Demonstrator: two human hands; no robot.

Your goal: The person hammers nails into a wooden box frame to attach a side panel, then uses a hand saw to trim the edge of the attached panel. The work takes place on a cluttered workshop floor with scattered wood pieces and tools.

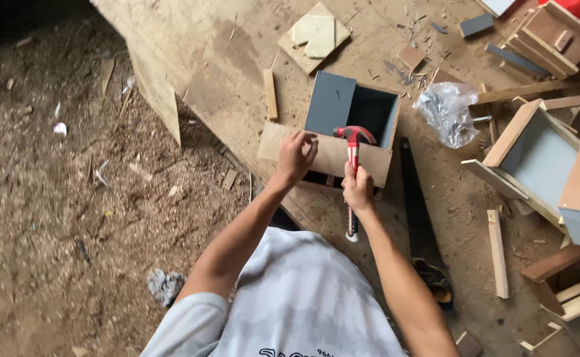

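Sawdust covers the ground on the left, and a worn board floor (pixel 237 59) fills the rest, strewn with offcuts. At its middle stands one open box (pixel 343 125), grey inside, with a bare brown panel (pixel 329 153) across its near side. More part-built boxes and strips lie well apart at the right, too jumbled to count. One saw (pixel 417 205) lies just right of the box, its long axis running toward the person. One clear bag (pixel 447 112) sits beyond it.

Both hands are at the panel's top edge, close together but not touching. The left hand (pixel 295 155) has its fingers pinched together on that edge; what they pinch is too small to tell. The right hand (pixel 358 188) is clamped on one red hammer (pixel 352 155), handle pointing back toward the body, head just above the panel and just right of the left fingers. The box lies straight ahead of both hands.
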